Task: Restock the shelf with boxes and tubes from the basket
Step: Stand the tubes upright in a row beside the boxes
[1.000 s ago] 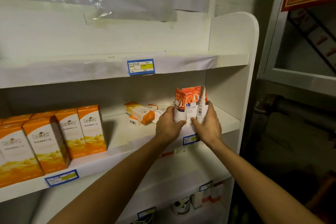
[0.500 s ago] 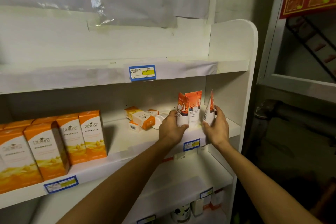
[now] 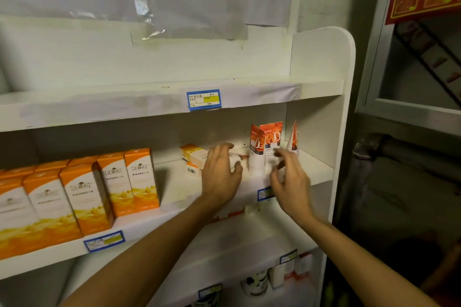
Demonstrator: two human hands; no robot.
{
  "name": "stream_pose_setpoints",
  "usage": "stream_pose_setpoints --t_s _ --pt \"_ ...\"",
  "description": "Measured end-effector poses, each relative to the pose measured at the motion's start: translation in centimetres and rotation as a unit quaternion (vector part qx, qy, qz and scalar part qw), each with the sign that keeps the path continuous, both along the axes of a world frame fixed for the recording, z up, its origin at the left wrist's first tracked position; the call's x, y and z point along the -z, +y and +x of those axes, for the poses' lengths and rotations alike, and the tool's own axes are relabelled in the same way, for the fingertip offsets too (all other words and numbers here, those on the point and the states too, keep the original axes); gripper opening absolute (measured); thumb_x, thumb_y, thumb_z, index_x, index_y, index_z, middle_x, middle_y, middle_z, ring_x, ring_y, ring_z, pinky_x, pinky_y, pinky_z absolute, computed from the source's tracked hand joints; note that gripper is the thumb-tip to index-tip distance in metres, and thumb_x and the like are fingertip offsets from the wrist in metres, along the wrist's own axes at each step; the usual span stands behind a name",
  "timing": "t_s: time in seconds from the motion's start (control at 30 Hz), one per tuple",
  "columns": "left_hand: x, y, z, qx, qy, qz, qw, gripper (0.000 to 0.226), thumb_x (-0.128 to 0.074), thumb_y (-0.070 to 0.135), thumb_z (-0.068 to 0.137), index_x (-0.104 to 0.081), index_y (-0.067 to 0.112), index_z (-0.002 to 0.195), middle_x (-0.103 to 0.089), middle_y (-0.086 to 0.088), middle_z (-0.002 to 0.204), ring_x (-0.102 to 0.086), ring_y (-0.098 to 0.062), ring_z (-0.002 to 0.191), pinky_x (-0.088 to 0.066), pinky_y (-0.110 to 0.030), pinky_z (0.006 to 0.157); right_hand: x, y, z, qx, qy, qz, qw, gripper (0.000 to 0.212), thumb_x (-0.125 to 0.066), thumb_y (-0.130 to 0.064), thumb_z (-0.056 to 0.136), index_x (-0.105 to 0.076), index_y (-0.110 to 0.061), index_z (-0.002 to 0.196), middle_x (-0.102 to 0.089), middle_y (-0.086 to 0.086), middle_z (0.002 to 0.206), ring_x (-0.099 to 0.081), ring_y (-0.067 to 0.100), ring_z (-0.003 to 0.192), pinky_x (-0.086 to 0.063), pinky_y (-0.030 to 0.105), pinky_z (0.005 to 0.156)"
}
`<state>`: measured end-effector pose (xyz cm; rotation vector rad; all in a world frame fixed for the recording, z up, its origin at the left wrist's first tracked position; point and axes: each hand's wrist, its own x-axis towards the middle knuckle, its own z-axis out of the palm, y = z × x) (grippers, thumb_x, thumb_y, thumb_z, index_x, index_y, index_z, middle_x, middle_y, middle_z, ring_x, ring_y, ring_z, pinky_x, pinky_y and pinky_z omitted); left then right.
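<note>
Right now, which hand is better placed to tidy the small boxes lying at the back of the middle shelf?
Left. The left hand hovers open right in front of the lying boxes; the right hand is farther right, by the standing tubes.

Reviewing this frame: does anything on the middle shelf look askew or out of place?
Yes. Behind the left hand, the small orange-and-white boxes lie tumbled flat at odd angles, unlike the upright orange cartons further left. The rightmost tube stands apart from the other two tubes and seems to lean.
</note>
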<state>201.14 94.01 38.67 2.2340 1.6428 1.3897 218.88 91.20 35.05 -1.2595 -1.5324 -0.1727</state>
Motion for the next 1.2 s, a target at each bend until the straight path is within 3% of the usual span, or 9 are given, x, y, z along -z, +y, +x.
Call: stream_pose_setpoints --t_s 0.1,0.17,0.3,0.43,0.53,0.73,0.97,1.1,1.2 --pt "-0.3 0.6 -2.4 -0.04 -0.027 0.0 0.999 0.045 -0.057 0.024 0.093 -0.047 0.018 0.137 -0.049 -0.002 0.141 -0.043 -0.021 0.132 -0.042 -0.039 0.108 -0.4 -0.1 -3.6 -0.078 -0.079 -0.064 0.992 0.039 -0.059 -0.017 0.094 -0.05 -0.025 0.131 -0.058 -0.007 0.126 -0.058 0.008 0.106 -0.054 0.03 0.091" --pt "-0.4 0.9 -3.7 -0.069 -0.055 -0.024 0.996 0.049 -0.055 0.023 0.095 -0.043 0.015 0.142 -0.043 -0.006 0.148 -0.039 -0.024 0.137 -0.038 -0.042 0.112 -0.6 0.9 -6.1 -0.088 -0.081 -0.096 0.988 0.042 -0.057 -0.023 0.094 -0.05 -0.026 0.135 -0.056 -0.008 0.135 -0.053 0.009 0.12 -0.043 0.024 0.101" --pt "0.2 1.2 -5.6 -0.099 -0.069 -0.074 0.99 0.058 -0.052 0.027 0.096 -0.032 0.01 0.149 -0.036 -0.012 0.154 -0.035 -0.028 0.141 -0.034 -0.041 0.116 -1.4 3.4 -9.5 -0.085 -0.05 -0.148 0.984 0.05 -0.057 -0.035 0.096 -0.046 -0.023 0.142 -0.051 -0.002 0.144 -0.045 0.016 0.133 -0.037 0.03 0.109" --pt "1.7 2.1 -7.3 -0.112 -0.065 -0.119 0.984 0.058 -0.048 0.033 0.093 -0.035 0.011 0.146 -0.043 -0.013 0.148 -0.043 -0.03 0.135 -0.039 -0.046 0.112 -1.5 5.1 -10.3 -0.056 -0.034 -0.161 0.985 0.059 -0.054 -0.055 0.093 -0.05 -0.023 0.142 -0.055 -0.002 0.142 -0.046 0.018 0.13 -0.04 0.036 0.105" --pt "2.9 2.8 -7.8 -0.106 -0.049 -0.152 0.981 0.054 -0.05 0.034 0.083 -0.044 0.017 0.135 -0.056 -0.007 0.135 -0.055 -0.027 0.121 -0.05 -0.047 0.1 -1.4 5.7 -10.5 -0.035 -0.076 -0.139 0.987 0.055 -0.054 -0.053 0.092 -0.054 -0.025 0.139 -0.059 -0.002 0.136 -0.048 0.018 0.125 -0.04 0.035 0.101" --pt "3.5 3.7 -7.8 -0.098 -0.013 -0.177 0.979 0.059 -0.059 0.044 0.087 -0.043 0.02 0.138 -0.054 -0.004 0.137 -0.056 -0.025 0.12 -0.051 -0.046 0.098 -1.5 6.0 -11.8 -0.036 -0.101 -0.12 0.987 0.054 -0.042 -0.054 0.092 -0.056 -0.028 0.136 -0.059 -0.007 0.136 -0.046 0.016 0.122 -0.034 0.034 0.102" --pt "3.8 4.0 -7.4 -0.151 0.046 -0.138 0.978 0.055 -0.049 0.048 0.097 -0.039 0.013 0.139 -0.052 -0.009 0.134 -0.055 -0.027 0.118 -0.052 -0.041 0.094 -1.7 6.0 -11.9 -0.029 -0.03 -0.12 0.992 0.05 -0.065 -0.054 0.085 -0.062 -0.029 0.128 -0.06 -0.004 0.131 -0.046 0.015 0.125 -0.034 0.031 0.104" --pt "3.7 3.8 -7.2 -0.175 0.051 -0.13 0.975 0.051 -0.049 0.038 0.099 -0.037 0.013 0.141 -0.052 -0.011 0.136 -0.053 -0.028 0.121 -0.05 -0.042 0.098 -0.5 4.7 -11.6 -0.039 0.062 -0.066 0.995 0.049 -0.067 -0.051 0.085 -0.064 -0.024 0.125 -0.064 -0.002 0.127 -0.053 0.017 0.12 -0.041 0.03 0.101" --pt "3.5 3.5 -7.1 -0.182 0.055 -0.132 0.973 0.053 -0.051 0.047 0.097 -0.04 0.013 0.137 -0.054 -0.01 0.131 -0.056 -0.027 0.117 -0.052 -0.043 0.095 1.3 2.9 -11.6 -0.035 0.137 -0.025 0.99 0.051 -0.065 -0.048 0.084 -0.065 -0.015 0.123 -0.067 0.004 0.125 -0.061 0.022 0.116 -0.049 0.037 0.101"
